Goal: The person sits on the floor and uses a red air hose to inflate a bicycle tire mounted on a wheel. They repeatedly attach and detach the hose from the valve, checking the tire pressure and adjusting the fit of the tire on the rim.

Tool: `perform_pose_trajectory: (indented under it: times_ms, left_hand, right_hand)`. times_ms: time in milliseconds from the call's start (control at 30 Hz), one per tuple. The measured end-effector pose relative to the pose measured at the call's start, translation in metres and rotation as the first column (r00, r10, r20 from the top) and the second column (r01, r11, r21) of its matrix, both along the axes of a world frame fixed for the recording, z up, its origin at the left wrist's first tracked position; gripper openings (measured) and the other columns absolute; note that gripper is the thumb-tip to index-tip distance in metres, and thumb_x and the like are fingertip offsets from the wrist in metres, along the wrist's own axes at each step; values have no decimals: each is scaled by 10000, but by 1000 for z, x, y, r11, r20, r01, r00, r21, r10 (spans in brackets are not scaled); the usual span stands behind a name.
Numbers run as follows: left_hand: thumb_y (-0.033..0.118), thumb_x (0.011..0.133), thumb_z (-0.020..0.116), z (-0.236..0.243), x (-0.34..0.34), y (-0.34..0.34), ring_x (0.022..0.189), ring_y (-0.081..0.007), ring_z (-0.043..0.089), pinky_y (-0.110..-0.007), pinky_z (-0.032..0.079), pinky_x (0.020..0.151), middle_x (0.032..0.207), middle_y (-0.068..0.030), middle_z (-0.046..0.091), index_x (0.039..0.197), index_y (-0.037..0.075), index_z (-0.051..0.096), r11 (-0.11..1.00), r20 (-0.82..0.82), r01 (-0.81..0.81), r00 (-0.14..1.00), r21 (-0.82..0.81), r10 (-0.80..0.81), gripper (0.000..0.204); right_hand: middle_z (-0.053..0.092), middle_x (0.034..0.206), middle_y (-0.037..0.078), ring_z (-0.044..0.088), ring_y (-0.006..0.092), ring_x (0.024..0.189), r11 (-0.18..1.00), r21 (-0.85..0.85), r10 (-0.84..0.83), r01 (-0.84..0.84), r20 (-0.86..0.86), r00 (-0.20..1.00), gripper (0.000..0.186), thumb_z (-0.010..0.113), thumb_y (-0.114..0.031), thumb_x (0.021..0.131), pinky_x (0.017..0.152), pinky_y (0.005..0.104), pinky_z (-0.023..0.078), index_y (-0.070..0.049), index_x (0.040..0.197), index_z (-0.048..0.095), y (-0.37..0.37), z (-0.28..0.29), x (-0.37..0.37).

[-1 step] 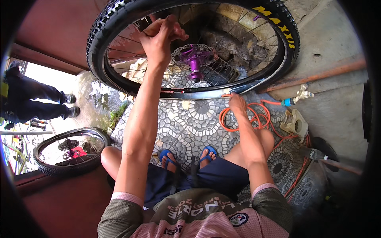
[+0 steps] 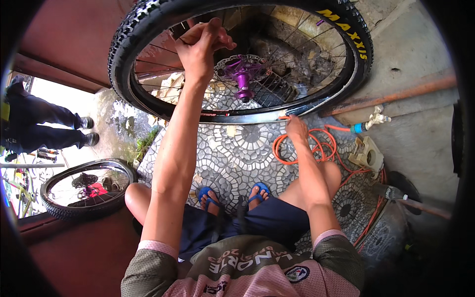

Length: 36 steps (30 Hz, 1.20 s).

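A bicycle wheel with a black knobby tyre (image 2: 129, 37), purple hub (image 2: 242, 81) and brake disc stands tilted in front of me. My left hand (image 2: 200, 43) reaches up over the wheel's opening among the spokes, fingers curled; what they grip is hard to make out. At the wheel's near edge my right hand (image 2: 297, 127) closes around the end of a thin orange hose (image 2: 282, 153). The hose tip points left at the black rim (image 2: 213, 114). A whitish wet streak, water or foam, lies along the rim beside it.
A second wheel (image 2: 49, 198) leans at left, near a person's legs (image 2: 49, 126). The hose coils on the pebble-mosaic floor (image 2: 227, 163) and runs to a tap with a blue connector (image 2: 356, 128). A beige plastic part (image 2: 367, 153) and a clear bottle (image 2: 388, 191) lie at right.
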<state>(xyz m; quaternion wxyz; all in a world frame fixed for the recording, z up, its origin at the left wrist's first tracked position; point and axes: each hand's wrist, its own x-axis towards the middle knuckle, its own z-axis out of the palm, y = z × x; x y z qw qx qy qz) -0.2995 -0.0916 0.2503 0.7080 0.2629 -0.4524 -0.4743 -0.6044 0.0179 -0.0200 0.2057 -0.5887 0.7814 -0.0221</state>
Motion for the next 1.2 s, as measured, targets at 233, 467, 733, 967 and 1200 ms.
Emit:
perform_pose_trajectory:
  times_ms: [233,467,733,967,1200]
  left_hand:
    - [266,966,753,-4,13,-16,616,-178,696,-347,648,623,718,-81,675,859,-33,717,998,29,0,1000,63,-2,320]
    - [269,1008,679,-16,26,-46,725,-214,698,-404,633,684,803,-83,654,986,-2,676,993,115,-18,993,116,5,272]
    - [248,1012,662,-40,72,-91,692,-215,693,-445,650,695,800,-87,654,1008,-23,685,988,13,-72,997,138,71,272]
    - [245,995,694,-44,75,-115,669,-211,680,-448,648,676,771,-86,649,951,-18,686,976,4,-119,993,180,120,267]
    - [260,987,707,-50,72,-139,660,-216,671,-447,649,682,762,-101,650,903,-16,679,977,26,-105,994,183,102,290]
  right_hand:
    - [733,922,261,705,485,886,940,-280,-206,196,-6,978,304,552,-196,965,771,591,556,-210,1245,669,-21,19,-10]
    - [742,1000,216,700,468,978,993,-52,-109,109,9,994,216,539,-216,971,851,582,556,-170,1131,677,-33,-63,34]
    - [746,955,240,722,458,920,932,-204,-283,300,113,953,296,560,-192,979,801,568,569,-204,1261,649,-48,-17,36]
    - [742,996,240,714,461,931,969,-98,-216,225,91,972,321,535,-207,984,830,561,567,-181,1284,646,-52,-38,56]
    - [741,933,253,716,467,868,900,-311,-311,306,33,950,446,547,-193,965,779,572,562,-182,1410,578,-55,-45,31]
